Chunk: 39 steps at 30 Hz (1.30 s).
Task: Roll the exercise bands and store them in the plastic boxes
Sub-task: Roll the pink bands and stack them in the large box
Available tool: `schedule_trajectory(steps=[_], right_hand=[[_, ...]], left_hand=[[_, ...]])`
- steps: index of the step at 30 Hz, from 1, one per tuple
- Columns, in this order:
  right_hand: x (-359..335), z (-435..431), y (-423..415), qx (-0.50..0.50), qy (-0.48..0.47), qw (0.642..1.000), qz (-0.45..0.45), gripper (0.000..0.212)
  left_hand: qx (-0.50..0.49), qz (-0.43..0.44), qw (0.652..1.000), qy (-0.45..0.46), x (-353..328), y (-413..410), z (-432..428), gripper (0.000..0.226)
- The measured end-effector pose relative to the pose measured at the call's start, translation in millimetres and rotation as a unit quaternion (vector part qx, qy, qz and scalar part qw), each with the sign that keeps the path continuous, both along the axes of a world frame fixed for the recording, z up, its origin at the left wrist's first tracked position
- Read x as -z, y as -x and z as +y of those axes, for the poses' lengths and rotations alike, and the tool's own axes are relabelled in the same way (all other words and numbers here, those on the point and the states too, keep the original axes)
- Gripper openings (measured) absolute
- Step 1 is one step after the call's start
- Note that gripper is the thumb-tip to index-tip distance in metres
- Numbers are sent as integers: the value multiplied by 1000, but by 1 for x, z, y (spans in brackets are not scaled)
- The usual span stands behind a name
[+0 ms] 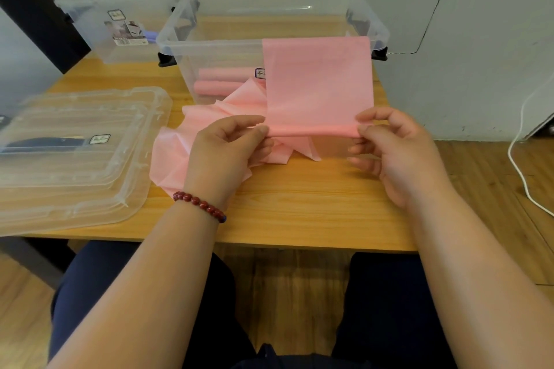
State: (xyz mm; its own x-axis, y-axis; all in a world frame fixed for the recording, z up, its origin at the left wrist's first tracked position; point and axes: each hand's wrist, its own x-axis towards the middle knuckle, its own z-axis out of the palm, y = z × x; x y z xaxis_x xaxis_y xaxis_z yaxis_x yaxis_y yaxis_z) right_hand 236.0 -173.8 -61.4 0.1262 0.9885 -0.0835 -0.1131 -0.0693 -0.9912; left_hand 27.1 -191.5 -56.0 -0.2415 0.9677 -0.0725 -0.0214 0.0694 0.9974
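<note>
A pink exercise band (317, 81) is held up above the wooden table (299, 213). Its lower edge is curled into a thin roll. My left hand (227, 150) pinches the roll's left end and my right hand (392, 150) pinches its right end. The band's flat part rises in front of the clear plastic box (209, 39), and the rest lies crumpled on the table behind my left hand. Two rolled pink bands (221, 81) lie inside that box.
A second clear box (99, 6) stands at the back left with a label and something purple inside. Stacked clear lids (75, 165) lie at the table's left. A white cable (518, 165) runs along the floor at the right.
</note>
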Motion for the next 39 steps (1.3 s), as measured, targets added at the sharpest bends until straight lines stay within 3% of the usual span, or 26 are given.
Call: schedule_trajectory(steps=[13,22,39], right_hand=[[-1,-1,-7,-5,-8,1000,3,7],[0,0,-6,-4,-15,999,33,8],[-3,3,-7,-6,-1,1000,3,8]], left_hand=[[24,32,999,-26,5,4,-1,11],[47,-86,995,18,6,-2,9,15],[11,-32,999,19,2,-1,4,6]])
